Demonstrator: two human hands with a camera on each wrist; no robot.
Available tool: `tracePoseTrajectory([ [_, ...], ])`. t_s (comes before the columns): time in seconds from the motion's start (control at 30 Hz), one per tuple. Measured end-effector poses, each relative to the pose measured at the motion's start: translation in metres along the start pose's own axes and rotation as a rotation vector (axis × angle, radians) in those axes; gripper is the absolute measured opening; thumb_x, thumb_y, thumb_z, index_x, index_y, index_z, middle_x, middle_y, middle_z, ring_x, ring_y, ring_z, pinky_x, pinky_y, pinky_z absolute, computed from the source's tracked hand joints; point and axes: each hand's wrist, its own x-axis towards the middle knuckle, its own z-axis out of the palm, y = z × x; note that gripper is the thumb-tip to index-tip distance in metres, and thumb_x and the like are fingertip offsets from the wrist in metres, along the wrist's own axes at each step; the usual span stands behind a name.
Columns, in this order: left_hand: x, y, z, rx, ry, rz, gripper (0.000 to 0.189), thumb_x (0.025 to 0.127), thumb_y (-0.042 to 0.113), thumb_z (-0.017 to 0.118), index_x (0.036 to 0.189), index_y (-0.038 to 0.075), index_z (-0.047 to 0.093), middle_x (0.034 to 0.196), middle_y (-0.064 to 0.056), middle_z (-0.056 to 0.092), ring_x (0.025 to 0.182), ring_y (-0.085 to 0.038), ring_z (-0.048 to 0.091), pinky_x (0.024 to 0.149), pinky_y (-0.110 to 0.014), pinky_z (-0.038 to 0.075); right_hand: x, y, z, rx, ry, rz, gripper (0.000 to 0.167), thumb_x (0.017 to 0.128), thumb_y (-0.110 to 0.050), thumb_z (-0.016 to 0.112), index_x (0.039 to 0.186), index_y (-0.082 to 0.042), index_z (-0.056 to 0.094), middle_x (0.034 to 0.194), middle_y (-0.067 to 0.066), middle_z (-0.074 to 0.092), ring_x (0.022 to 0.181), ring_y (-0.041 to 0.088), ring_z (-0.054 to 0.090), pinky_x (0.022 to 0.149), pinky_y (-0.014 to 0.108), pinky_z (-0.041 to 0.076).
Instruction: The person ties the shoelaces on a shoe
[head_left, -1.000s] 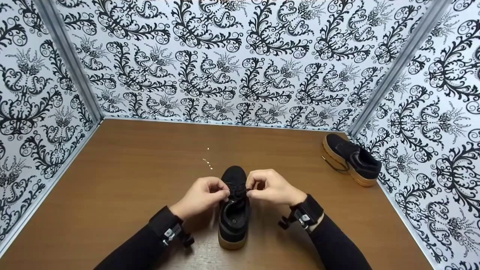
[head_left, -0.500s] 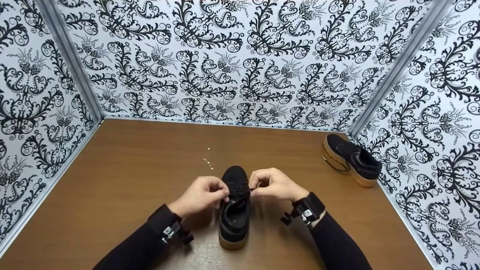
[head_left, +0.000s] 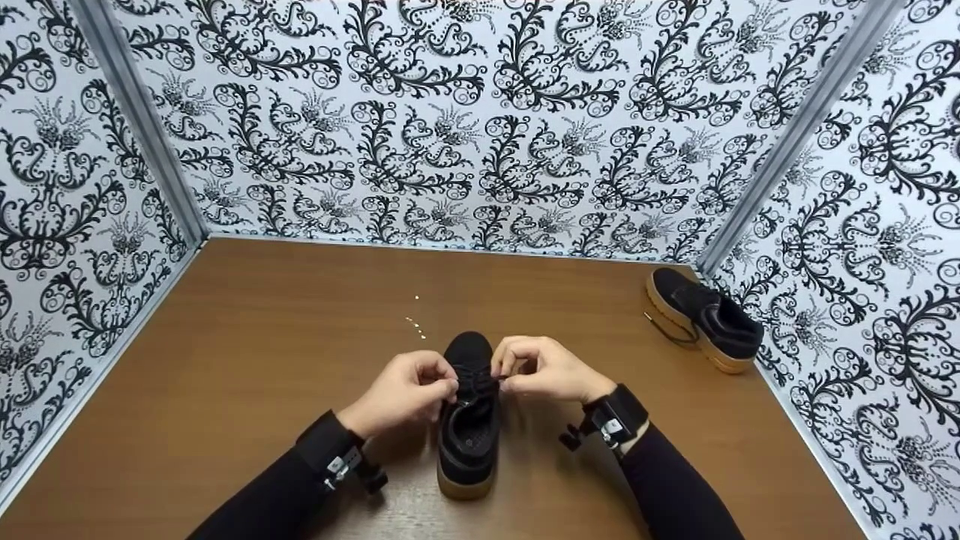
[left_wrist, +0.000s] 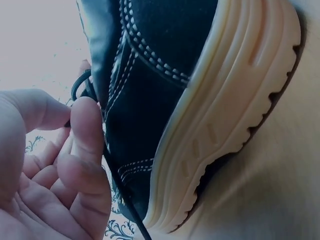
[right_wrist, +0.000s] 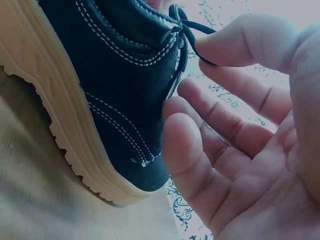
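Observation:
A black shoe (head_left: 469, 442) with a tan sole stands on the table, toe pointing away from me. On its left side my left hand (head_left: 401, 391) pinches a black shoelace between thumb and index finger; the left wrist view shows a loop of lace (left_wrist: 80, 82) rising above those fingertips. Across from it, my right hand (head_left: 551, 371) pinches lace too, and in the right wrist view the strand (right_wrist: 200, 26) runs from the shoe's tongue to the thumb and index finger. The remaining right fingers lie along the shoe's side. The knot area is partly hidden by the fingers.
A second black shoe (head_left: 705, 319) with a tan sole stands at the table's far right corner, its lace (head_left: 670, 331) trailing onto the wood. Small white specks (head_left: 415, 326) lie beyond the near shoe. Patterned walls (head_left: 465, 127) enclose the brown table (head_left: 285, 315).
My right hand moved slightly right, away from the shoe, drawing out the lace, then came a little back toward it. The left hand and both shoes stay almost still.

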Motion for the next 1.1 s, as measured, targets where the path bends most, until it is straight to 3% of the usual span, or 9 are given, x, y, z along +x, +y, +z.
tracePoseTrajectory([
  [0.13,-0.001,0.000,0.003,-0.037,-0.006,-0.026,0.011,0.105,0.013,0.077,0.103,0.003,0.075,0.085,-0.006,0.074,0.059,-0.013,0.060,0.054,-0.024,0.051,0.000,-0.002,0.002,0.010,0.004,-0.006,0.011,0.093,0.001,0.081,0.095,-0.007,0.075,0.104,0.015,0.072,0.092,0.017,0.066,0.076,0.031,0.054],
  [0.33,-0.002,0.001,0.006,-0.008,-0.008,-0.047,0.019,0.101,0.019,0.085,0.105,0.004,0.074,0.082,0.001,0.071,0.058,-0.010,0.057,0.054,-0.022,0.049,0.001,-0.009,0.004,-0.037,0.016,-0.008,0.014,0.092,0.005,0.081,0.095,-0.006,0.073,0.097,0.013,0.069,0.084,0.008,0.059,0.072,0.022,0.047],
  [0.6,-0.002,0.002,0.009,0.016,-0.017,-0.042,0.014,0.100,0.014,0.084,0.101,0.002,0.076,0.080,0.004,0.069,0.055,-0.007,0.055,0.052,-0.022,0.048,0.006,-0.050,0.008,-0.102,-0.014,-0.050,0.008,0.093,0.008,0.079,0.094,0.003,0.073,0.089,0.016,0.067,0.079,0.007,0.057,0.069,0.021,0.045],
  [0.83,-0.003,0.003,0.009,0.043,-0.027,-0.022,0.010,0.101,0.013,0.082,0.099,0.004,0.080,0.078,0.005,0.068,0.054,-0.007,0.054,0.051,-0.021,0.047,0.004,-0.024,0.008,-0.165,-0.021,-0.087,0.010,0.093,0.005,0.083,0.097,-0.004,0.082,0.091,0.010,0.073,0.081,0.006,0.061,0.068,0.027,0.051],
  [0.93,-0.003,0.002,0.009,0.041,-0.037,-0.030,0.008,0.101,0.011,0.081,0.097,0.005,0.078,0.078,0.006,0.067,0.055,-0.007,0.055,0.052,-0.021,0.047,0.002,-0.014,0.005,-0.194,-0.030,-0.053,0.006,0.097,-0.003,0.084,0.097,-0.009,0.082,0.091,0.003,0.075,0.080,0.005,0.062,0.068,0.029,0.052],
  [1.1,-0.003,0.001,0.006,0.035,-0.057,-0.040,0.008,0.101,0.010,0.078,0.097,0.004,0.076,0.077,0.003,0.067,0.055,-0.008,0.057,0.048,-0.021,0.047,0.000,-0.017,0.000,-0.190,-0.068,0.008,0.004,0.103,-0.010,0.081,0.099,-0.012,0.081,0.093,0.001,0.077,0.079,0.011,0.066,0.070,0.026,0.054],
])
